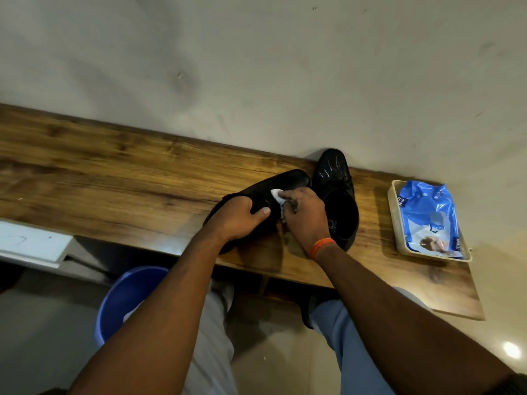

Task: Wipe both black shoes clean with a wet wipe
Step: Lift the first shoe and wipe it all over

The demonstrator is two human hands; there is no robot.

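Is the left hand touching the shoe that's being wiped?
Touching. The head view shows the left hand gripping the tilted black shoe from above, thumb pressed on its upper, while the right hand holds the white wipe against it.

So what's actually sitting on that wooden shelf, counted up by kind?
Black shoes: 2, one gripped by the left hand, one standing beside it
Wet wipes: 1, pinched in the right hand against the held shoe
Wipe packs: 1, blue
Trays: 1, beige, under the pack
Total: 5
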